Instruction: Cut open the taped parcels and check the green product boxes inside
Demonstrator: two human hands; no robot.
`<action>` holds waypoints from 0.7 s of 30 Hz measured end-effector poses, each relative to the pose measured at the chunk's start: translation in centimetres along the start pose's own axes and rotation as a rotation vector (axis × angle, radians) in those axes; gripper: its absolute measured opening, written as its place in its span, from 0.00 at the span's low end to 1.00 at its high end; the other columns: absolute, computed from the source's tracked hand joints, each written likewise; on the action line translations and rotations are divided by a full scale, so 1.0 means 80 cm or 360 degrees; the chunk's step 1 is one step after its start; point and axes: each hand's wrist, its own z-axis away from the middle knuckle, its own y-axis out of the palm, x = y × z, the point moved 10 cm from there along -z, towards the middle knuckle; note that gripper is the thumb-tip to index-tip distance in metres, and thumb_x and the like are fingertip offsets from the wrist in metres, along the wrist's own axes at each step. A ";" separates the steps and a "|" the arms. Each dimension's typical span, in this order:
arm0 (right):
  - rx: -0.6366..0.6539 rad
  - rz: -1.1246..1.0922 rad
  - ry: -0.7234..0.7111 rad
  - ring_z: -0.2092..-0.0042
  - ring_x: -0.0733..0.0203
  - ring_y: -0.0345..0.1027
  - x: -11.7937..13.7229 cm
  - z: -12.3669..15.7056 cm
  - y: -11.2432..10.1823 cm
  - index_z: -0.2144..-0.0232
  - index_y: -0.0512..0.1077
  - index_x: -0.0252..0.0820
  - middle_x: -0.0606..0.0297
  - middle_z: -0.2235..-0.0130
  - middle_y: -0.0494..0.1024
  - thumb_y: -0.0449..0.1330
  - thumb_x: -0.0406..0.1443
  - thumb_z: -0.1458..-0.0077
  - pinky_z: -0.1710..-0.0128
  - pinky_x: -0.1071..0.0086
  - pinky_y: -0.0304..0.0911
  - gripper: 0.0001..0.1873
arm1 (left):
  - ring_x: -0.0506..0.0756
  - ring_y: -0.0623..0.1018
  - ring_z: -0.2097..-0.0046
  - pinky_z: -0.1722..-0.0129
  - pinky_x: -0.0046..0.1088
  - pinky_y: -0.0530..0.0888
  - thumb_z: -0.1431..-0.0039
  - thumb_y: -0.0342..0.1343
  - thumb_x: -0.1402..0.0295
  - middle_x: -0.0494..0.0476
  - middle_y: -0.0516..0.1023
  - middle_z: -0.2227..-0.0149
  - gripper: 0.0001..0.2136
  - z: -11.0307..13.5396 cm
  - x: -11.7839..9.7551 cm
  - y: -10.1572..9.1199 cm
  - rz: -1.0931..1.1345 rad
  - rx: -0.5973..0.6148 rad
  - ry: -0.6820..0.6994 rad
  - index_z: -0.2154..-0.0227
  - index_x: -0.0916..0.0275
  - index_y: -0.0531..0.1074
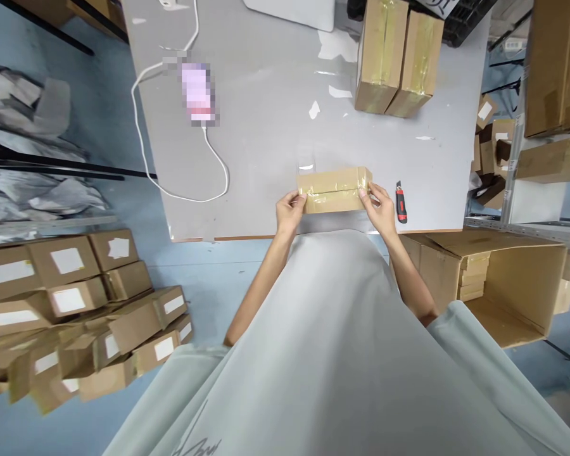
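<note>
A small brown cardboard box (pixel 335 183), with clear yellowish tape along its top seam, lies near the front edge of the grey table (pixel 266 126). My left hand (pixel 291 210) pinches its left end, thumb and fingers at the corner. At the opposite end my right hand (pixel 379 204) grips the box, with the thumb pressed on the taped face. Just right of that hand lies a red and black box cutter (pixel 401 202). The undersides of the box and some fingertips are hidden.
Two taped cartons (pixel 382 60) stand at the back right beside a black crate (pixel 465 22). A phone (pixel 198 93) with a white cable (pixel 227 180) lies at left. Below the table's right edge is a large open carton (pixel 517 285); stacked boxes (pixel 71 291) fill the lower left.
</note>
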 end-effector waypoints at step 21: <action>0.0238 -0.0208 0.0227 0.39 0.43 0.86 -0.102 -0.034 0.060 0.45 0.88 0.41 0.48 0.40 0.90 0.67 0.72 0.42 0.31 0.46 0.78 0.46 | 0.64 0.85 0.41 0.41 0.42 0.79 0.34 0.61 0.29 0.73 0.87 0.44 0.33 -0.026 0.066 -0.084 -0.0011 -0.0346 -0.0459 0.59 0.59 0.79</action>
